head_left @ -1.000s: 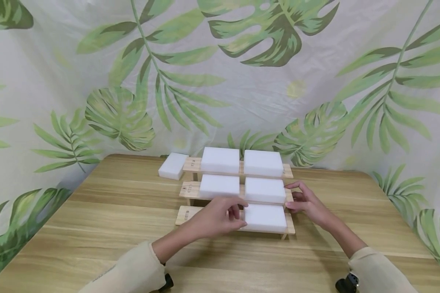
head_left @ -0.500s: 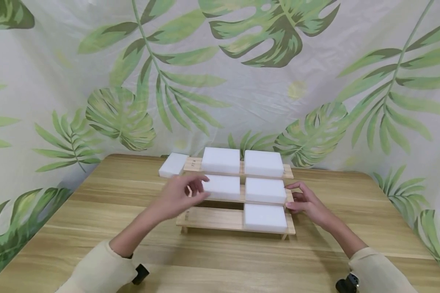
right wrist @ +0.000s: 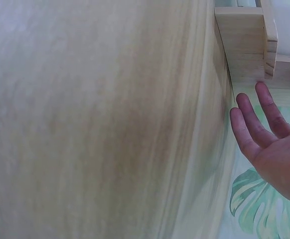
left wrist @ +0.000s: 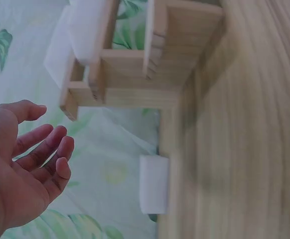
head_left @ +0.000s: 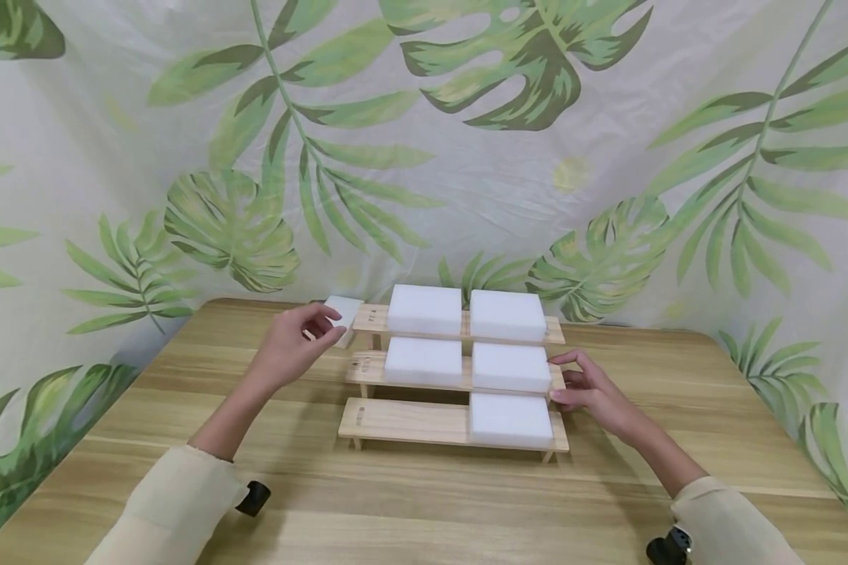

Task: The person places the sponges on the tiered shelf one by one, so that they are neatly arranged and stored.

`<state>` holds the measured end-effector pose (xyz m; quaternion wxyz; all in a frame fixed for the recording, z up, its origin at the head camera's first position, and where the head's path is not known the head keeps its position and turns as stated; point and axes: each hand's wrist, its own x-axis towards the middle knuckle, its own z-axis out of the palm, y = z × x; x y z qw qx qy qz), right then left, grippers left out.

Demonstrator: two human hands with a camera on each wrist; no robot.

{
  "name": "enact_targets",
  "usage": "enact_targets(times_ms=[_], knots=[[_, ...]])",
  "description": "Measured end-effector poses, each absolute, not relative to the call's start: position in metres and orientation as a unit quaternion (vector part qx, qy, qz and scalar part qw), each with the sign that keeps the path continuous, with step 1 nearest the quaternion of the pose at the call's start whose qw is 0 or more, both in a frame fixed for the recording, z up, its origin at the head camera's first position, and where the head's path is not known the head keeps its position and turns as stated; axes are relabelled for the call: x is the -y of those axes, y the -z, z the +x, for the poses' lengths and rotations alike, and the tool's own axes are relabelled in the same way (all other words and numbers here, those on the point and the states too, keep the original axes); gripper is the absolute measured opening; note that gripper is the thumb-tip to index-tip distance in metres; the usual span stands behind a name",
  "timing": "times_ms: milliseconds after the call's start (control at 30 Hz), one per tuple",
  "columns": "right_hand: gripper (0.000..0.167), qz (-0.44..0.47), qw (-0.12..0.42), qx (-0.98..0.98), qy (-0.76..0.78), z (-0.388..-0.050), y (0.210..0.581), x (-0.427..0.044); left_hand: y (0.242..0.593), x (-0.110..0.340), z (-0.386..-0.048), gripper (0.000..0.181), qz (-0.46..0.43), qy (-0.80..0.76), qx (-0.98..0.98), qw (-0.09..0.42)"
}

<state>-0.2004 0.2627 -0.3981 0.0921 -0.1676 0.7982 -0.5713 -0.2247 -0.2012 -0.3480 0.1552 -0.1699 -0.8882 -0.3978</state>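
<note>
My left hand is in the air at the rack's left, its fingers loosely bent and holding nothing. Just beyond its fingertips lies a loose white foam block, partly hidden by the hand in the head view; the left wrist view shows that white block apart from the fingers. A three-tiered wooden rack carries white rectangular foam blocks: two on the top tier, two on the middle, one block at the right of the lowest. My right hand holds the middle tier's right end between thumb and index finger.
The rack stands on a wood-grain table near its back edge. Behind hangs a leaf-patterned cloth. Dark wrist cameras show below both sleeves.
My left hand has moved from the lowest tier, beside its foam block, leftward and back to the loose block. My right hand and the rack have stayed in place.
</note>
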Motion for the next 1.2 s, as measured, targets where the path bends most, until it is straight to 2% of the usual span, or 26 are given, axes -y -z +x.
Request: enact_targets(times_ms=[367, 600, 867, 1200], knots=[[0.051, -0.166, 0.091, -0.8, 0.57, -0.2, 0.4, -0.264, 0.373, 0.216, -0.252, 0.024, -0.146, 0.36, 0.914, 0.119], [0.051, -0.173, 0.088, -0.792, 0.578, -0.201, 0.4, -0.264, 0.388, 0.222, -0.271, 0.047, -0.152, 0.295, 0.941, 0.061], [0.051, -0.167, 0.09, -0.797, 0.574, -0.202, 0.399, -0.264, 0.399, 0.226, -0.278, 0.048, -0.177, 0.237, 0.954, 0.058], [0.052, -0.171, 0.094, -0.791, 0.58, -0.2, 0.397, -0.263, 0.393, 0.233, -0.263, 0.041, -0.181, 0.219, 0.956, 0.071]])
